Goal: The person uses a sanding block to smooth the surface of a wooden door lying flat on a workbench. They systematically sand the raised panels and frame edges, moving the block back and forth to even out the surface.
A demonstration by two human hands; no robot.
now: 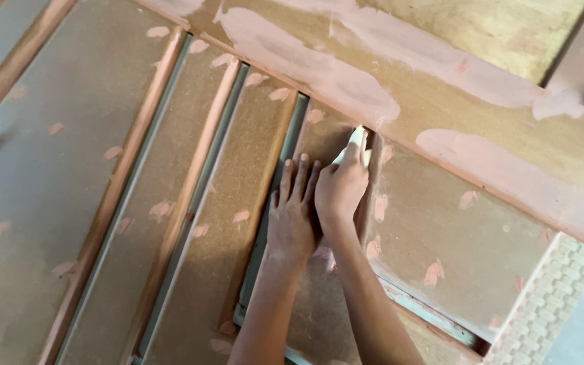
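A large brown wooden panel [190, 203] made of long slats fills the view, dotted with pinkish patches of filler. My left hand [292, 213] lies flat on a slat, fingers spread, just left of my right hand. My right hand [341, 184] grips a small pale pad [356, 140] and presses it into the corner where a slat meets the broad top rail [441, 101]. Most of the pad is hidden under my fingers.
The top rail carries wide pink smears of filler. Narrow grey-green gaps [265, 223] run between the slats. A woven, pale textured surface [549, 311] shows at the lower right. A bare board [495, 27] lies beyond the rail.
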